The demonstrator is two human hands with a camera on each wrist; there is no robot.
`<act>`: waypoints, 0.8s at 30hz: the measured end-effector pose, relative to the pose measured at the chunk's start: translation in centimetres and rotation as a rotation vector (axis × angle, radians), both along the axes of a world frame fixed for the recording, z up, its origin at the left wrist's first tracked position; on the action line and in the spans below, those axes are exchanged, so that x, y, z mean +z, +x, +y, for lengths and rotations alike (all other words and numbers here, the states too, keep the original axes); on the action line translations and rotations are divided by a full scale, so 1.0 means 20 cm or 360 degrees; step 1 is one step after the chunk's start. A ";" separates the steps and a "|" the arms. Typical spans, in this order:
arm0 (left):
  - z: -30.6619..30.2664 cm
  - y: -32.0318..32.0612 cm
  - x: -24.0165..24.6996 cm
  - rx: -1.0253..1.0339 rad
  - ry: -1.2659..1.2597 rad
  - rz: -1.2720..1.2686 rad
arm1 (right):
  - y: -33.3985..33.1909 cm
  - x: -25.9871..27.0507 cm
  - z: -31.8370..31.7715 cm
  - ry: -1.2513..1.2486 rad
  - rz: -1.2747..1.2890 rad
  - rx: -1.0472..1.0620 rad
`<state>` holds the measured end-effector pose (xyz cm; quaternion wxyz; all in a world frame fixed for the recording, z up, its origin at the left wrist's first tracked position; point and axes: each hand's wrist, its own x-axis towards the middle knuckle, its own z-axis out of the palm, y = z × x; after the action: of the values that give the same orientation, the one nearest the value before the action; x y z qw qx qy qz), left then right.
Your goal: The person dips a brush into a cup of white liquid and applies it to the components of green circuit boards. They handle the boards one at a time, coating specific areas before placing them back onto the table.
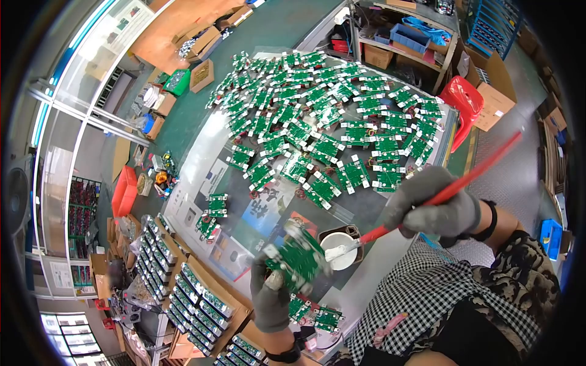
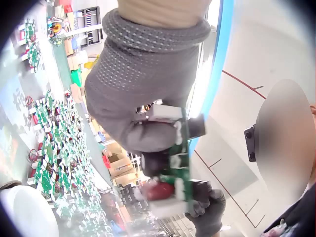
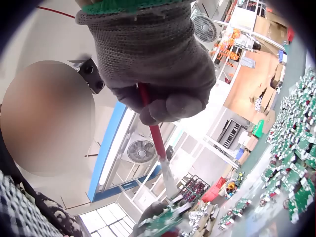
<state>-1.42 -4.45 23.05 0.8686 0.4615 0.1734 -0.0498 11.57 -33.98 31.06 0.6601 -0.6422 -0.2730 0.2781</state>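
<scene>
A green circuit board (image 1: 300, 257), blurred, tilts in midair — a red-handled brush (image 1: 481, 167) slants toward it, tip whitish. A round white bowl (image 1: 350, 262) sits below.

Looks like rough, matt knitted cloth on the grey gloves (image 3: 153, 59) and flat woven cloth on the checked garment (image 1: 406, 287). Shines smooth and glossy on the red plastic chair (image 1: 462, 104) and the red brush handle (image 1: 482, 168), with some sheen on the green circuit boards (image 1: 326, 149). Looks like matt, papery cardboard on the brown box (image 1: 495, 100).

Bright window light, curved edges (the held board (image 1: 298, 258) blurs).
</scene>
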 end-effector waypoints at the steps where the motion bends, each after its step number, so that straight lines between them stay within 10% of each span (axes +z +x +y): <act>1: -0.04 0.02 -0.04 0.0229 0.0181 -0.0147 | -0.03 0.00 0.02 0.0065 0.0025 -0.0025; 24: -0.25 0.03 0.00 0.0712 0.0289 -0.0245 | -0.09 -0.14 0.15 0.0247 -0.0800 0.0115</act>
<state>-0.76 -9.47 23.08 0.8237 0.4901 0.2082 0.1948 9.80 -30.98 28.24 0.6084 -0.6285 -0.4717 0.1114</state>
